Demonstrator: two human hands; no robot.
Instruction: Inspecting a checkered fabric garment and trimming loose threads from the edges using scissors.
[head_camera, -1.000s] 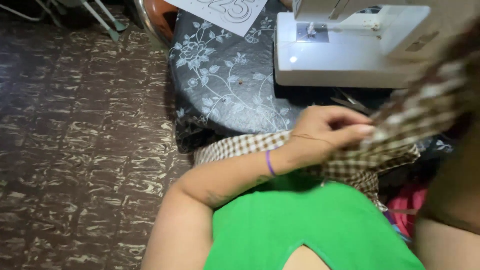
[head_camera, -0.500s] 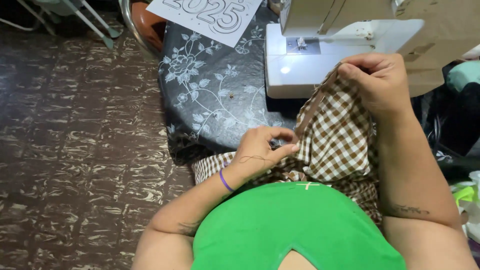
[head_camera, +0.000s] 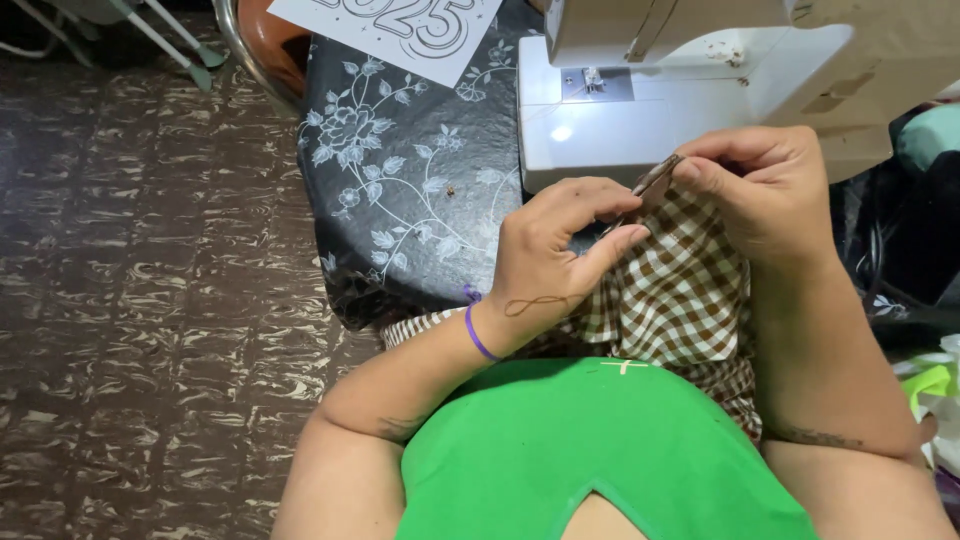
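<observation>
left hand (head_camera: 555, 250) — pinching checked cloth (head_camera: 680, 290) | right hand (head_camera: 770, 190) — gripping its top edge | 2 hands near sewing machine (head_camera: 700, 90)

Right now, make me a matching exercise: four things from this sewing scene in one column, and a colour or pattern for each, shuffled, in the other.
Things:
1. fabric pinched by both the left hand and right hand
2. sewing machine
3. table cover
4. wristband

Colours:
A. purple
B. black with pale flowers
C. brown and white checks
D. white

Pairs: 1-C, 2-D, 3-B, 4-A
</observation>
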